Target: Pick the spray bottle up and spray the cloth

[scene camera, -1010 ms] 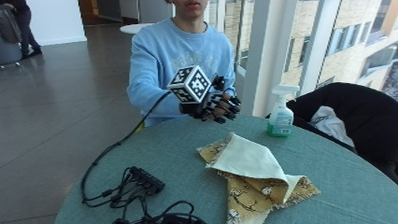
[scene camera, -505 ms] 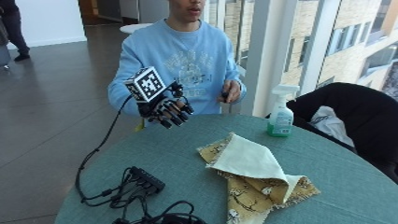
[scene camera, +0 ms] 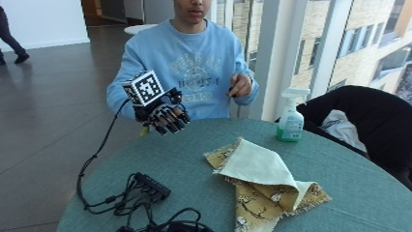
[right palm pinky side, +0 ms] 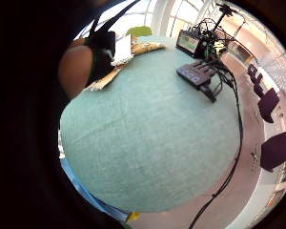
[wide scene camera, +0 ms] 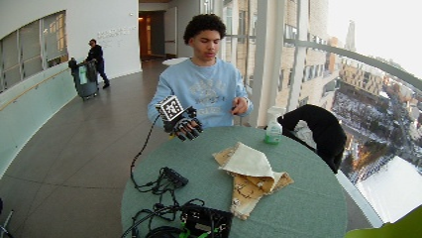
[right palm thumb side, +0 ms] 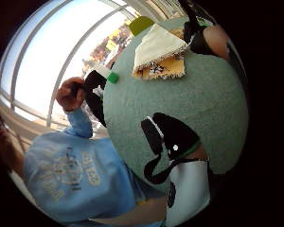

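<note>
A spray bottle (scene camera: 291,121) with green liquid and a white trigger head stands upright at the far side of the round green table (scene camera: 193,159), near the window. A cream and yellow patterned cloth (scene camera: 264,179) lies folded in the middle of the table. My gloved right hand (scene camera: 164,116) hovers above the table's edge close to the person, well left of the bottle, fingers loosely curled and holding nothing. The bare left hand (scene camera: 240,86) is raised at chest height. The wide outside view shows the same hand (wide scene camera: 184,128), bottle (wide scene camera: 272,133) and cloth (wide scene camera: 254,171).
A black cable hub (scene camera: 151,183) with tangled cables lies on the table's left front part. A black device (wide scene camera: 206,220) sits at the front edge. A chair with a dark jacket (scene camera: 367,125) stands just right of the bottle.
My gloved hand has swung left, away from the bottle, and dropped slightly towards the table's edge. Bottle and cloth have not moved.
</note>
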Action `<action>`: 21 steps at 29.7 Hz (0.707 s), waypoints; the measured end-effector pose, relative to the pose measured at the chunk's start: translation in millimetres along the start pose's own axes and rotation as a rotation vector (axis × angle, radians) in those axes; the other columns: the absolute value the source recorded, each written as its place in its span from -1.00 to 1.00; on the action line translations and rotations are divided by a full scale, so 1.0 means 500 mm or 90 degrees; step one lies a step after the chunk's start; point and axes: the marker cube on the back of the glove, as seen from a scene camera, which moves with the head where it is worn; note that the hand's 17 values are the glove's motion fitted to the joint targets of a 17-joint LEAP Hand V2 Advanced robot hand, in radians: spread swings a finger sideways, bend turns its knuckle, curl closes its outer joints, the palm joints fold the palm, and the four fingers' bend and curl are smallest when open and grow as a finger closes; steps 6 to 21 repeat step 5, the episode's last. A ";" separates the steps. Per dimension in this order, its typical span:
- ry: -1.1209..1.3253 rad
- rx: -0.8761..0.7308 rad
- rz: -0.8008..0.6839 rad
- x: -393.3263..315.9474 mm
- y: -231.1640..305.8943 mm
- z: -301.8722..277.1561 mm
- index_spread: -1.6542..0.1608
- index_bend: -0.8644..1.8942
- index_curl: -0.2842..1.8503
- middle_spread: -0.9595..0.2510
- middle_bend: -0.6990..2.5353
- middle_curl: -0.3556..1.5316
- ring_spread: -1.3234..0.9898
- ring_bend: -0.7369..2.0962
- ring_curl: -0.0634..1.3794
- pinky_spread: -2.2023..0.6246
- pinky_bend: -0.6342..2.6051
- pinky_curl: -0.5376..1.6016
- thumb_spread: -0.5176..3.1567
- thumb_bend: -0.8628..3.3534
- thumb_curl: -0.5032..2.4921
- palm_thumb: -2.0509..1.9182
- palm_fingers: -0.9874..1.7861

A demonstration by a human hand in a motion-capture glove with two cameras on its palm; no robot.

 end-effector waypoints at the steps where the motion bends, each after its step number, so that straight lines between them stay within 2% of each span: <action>1: 0.004 0.000 -0.001 0.001 -0.001 -0.002 0.46 -0.25 -0.39 0.44 -0.46 -0.21 0.11 -0.32 -0.41 0.67 -0.50 -0.17 -0.14 -0.60 -0.44 0.35 0.29; 21: 0.010 0.000 0.002 0.004 -0.003 -0.006 0.46 -0.25 -0.39 0.44 -0.46 -0.21 0.11 -0.32 -0.42 0.67 -0.50 -0.18 -0.14 -0.60 -0.44 0.35 0.29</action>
